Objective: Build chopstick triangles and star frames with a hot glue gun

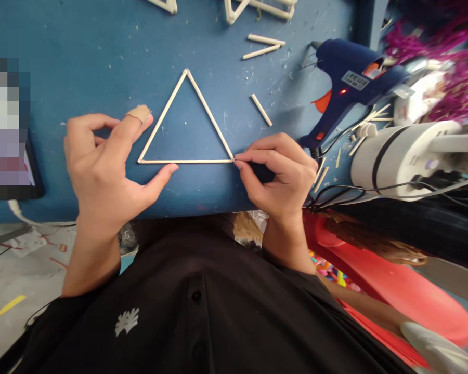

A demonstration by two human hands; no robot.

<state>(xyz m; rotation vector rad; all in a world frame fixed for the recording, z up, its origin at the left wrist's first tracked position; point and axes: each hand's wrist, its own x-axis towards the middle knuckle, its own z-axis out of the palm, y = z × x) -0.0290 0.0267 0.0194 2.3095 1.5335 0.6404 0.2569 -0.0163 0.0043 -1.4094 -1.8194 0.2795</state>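
Note:
A triangle of thin pale wooden sticks lies flat on the blue table, joined at its three corners. At its right corner, the fingertips of my right hand are pinched together on the stick ends. My left hand is open around the left corner, thumb and fingers spread. Its thumb tip is by the bottom stick, and one finger wears a beige bandage near the left side. A blue glue gun with a lit red light stands to the right, its nozzle pointing left.
Loose short sticks lie between the triangle and the glue gun, with two more sticks above. Joined stick frames are at the far edge. A white cylinder, cables and purple strands crowd the right. A blurred-out device is at left.

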